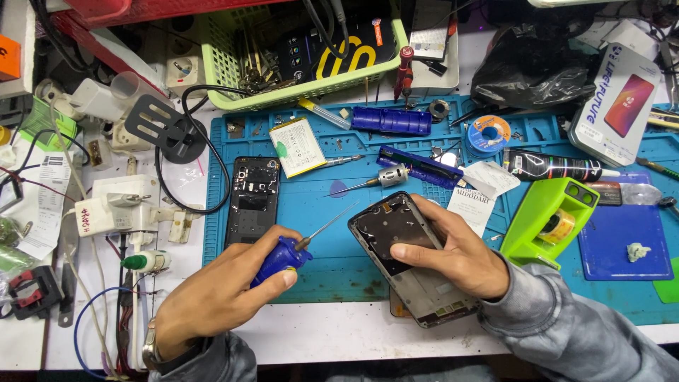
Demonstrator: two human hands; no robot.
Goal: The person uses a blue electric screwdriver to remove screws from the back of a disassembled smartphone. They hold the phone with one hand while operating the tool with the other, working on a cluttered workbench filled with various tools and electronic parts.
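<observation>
Now my left hand fists blue screwdriver, tip raised toward phone frame; right hand clamps frame tilted, steadying it for me.

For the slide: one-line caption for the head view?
Left hand holds blue screwdriver; right hand steadies opened phone over blue mat.

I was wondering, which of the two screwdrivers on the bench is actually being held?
The blue-handled screwdriver, gripped in the left hand; the silver screwdriver lies untouched on the mat.
</observation>
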